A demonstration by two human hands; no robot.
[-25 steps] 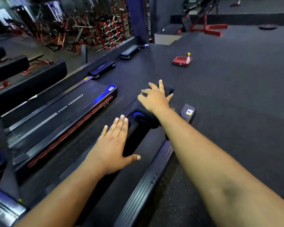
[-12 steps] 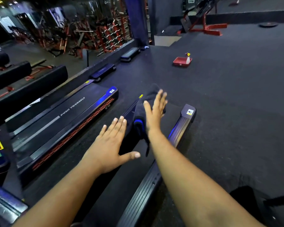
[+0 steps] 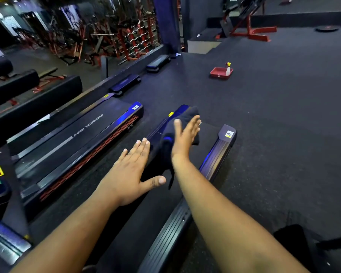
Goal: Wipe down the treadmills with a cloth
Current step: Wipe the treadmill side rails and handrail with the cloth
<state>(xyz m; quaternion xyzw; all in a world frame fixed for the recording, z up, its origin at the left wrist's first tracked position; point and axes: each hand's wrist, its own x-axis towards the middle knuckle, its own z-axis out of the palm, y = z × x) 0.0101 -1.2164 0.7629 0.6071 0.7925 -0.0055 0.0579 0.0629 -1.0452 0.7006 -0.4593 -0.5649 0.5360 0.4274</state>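
Dark blue-black folded cloth (image 3: pixel 182 133) lying on the far end of the black treadmill belt (image 3: pixel 138 229), toward the belt's left edge and against the dark left side rail (image 3: pixel 161 123) with its small yellow label; one loose tail of the cloth hangs toward the viewer. Right hand (image 3: pixel 185 136) set on edge against the cloth, palm turned left, fingers straight and held together, thumb raised, pressing the fabric rather than clutching it; the fingertips reach the cloth's far fold. Left hand (image 3: pixel 130 174) lying flat, palm down, on the belt's left edge just beside the cloth, fingers extended and closed side by side, thumb spread out to the right; it holds nothing. Ribbed black right side rail (image 3: pixel 215 160) running along the belt's right edge, ending in a grey end cap with a white and yellow sticker. To the left, a second black treadmill (image 3: pixel 73 142) lettered "PUSH YOURSELF", with a red perforated strip along its near side. Beyond both machines, dark speckled rubber floor (image 3: pixel 283 115). Well apart, on the floor toward the far right, a red rectangular tray (image 3: pixel 218 72) holding a small white spray bottle (image 3: pixel 228 69) with a yellow top. Red weight racks (image 3: pixel 134 38) at the far left edge of the floor.
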